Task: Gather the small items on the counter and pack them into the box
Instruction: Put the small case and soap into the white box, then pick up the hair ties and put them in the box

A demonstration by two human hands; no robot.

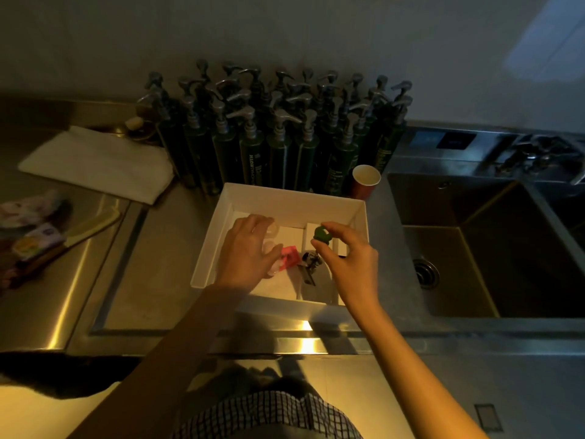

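A white open box sits on the steel counter in front of me. Both hands are inside it. My right hand pinches a small green item between thumb and fingertips, held above the box floor. My left hand lies palm down with fingers spread over a clear round item; I cannot tell whether it grips anything. A small red packet and a dark metal clip lie on the box floor between the hands.
Several dark pump bottles stand behind the box, with a paper cup at their right. A sink lies right. A folded white cloth, a comb and small colourful packets lie left.
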